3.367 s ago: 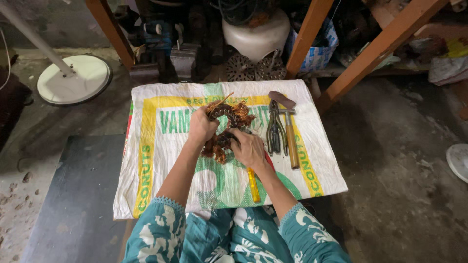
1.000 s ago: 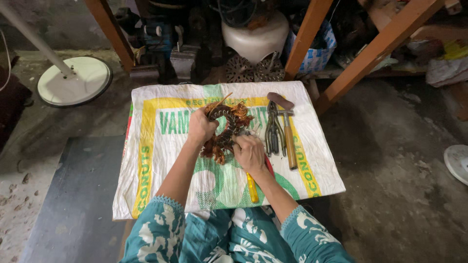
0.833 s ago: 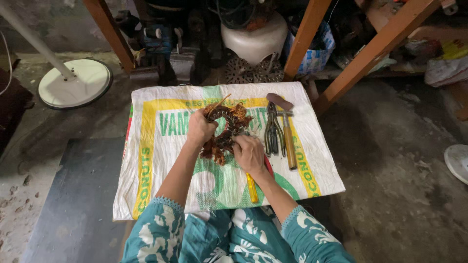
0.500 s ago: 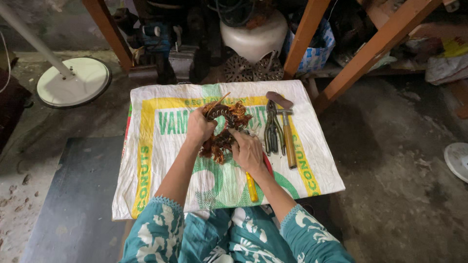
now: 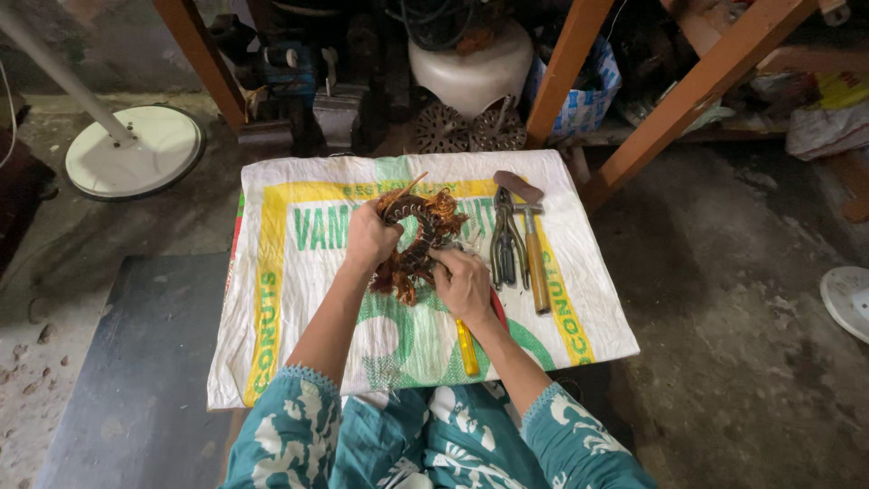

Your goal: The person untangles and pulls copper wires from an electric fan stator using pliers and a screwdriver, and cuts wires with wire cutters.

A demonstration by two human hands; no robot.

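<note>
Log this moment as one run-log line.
left hand: grips coil ring | right hand: on ring's lower edge | pliers, hammer beside, on sack

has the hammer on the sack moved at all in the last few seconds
No. The hammer lies in the same spot on the woven sack, just right of the pliers, as in the earlier pictures; only the hands and the ring change.

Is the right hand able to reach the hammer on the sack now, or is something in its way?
Probably yes. The hammer lies uncovered just right of the right hand, with only the pliers lying flat between them. However, that hand is busy on the copper wire coil.
</note>
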